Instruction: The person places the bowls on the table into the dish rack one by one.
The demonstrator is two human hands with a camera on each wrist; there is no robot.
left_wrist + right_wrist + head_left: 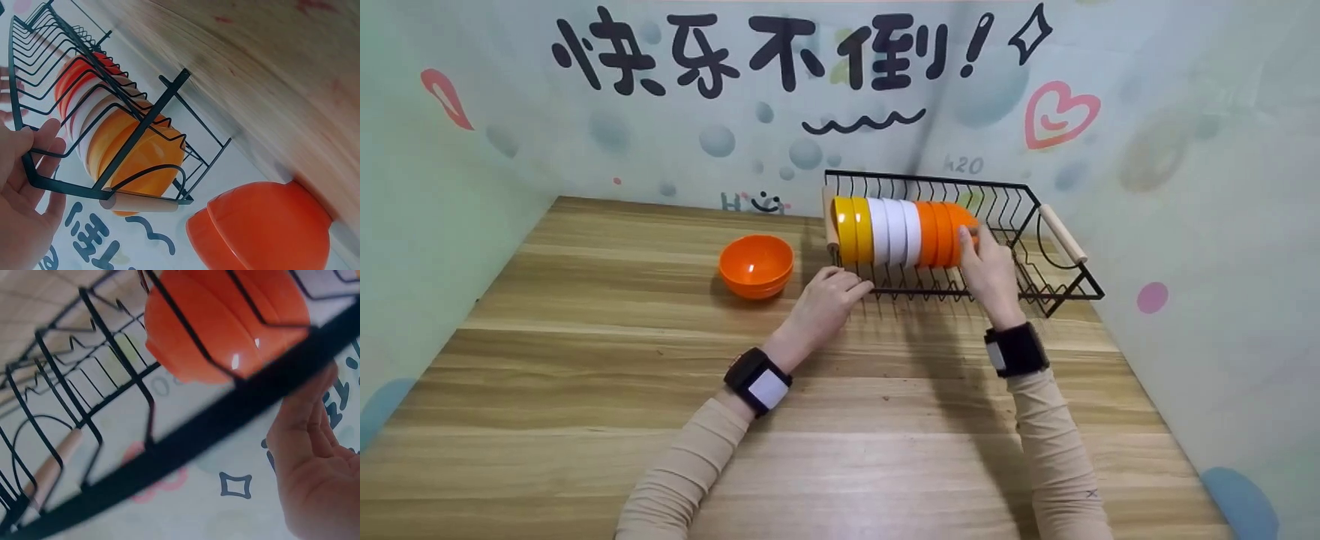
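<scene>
The person's right hand (988, 271) reaches into the black wire dish rack (1039, 283) and lies against the last orange bowl (964, 225) at the right end of the row of bowls (900, 232) racked on edge: yellow at the rack's left end, white in the middle, orange at the right. Its fingers look fairly straight against the bowl's side; whether the thumb hooks the rim cannot be told. The left hand (826, 294) rests at the rack's front rail near its left corner, fingers lightly bent over the wire rather than clenched.

To do this step well, the left hand should probably hold the rack down firmly while the right seats or frees the end bowl squarely between the wires, so the row does not slide or tip.

Only the head view shows the whole tabletop (585, 390) and the loose orange bowls (756, 264), seemingly two nested, left of the rack. The left wrist view shows the rack's wooden handle (147, 205) and fingertips (35, 142) on the wire. The right wrist view gives the orange bowl's underside behind the rack's bars.
</scene>
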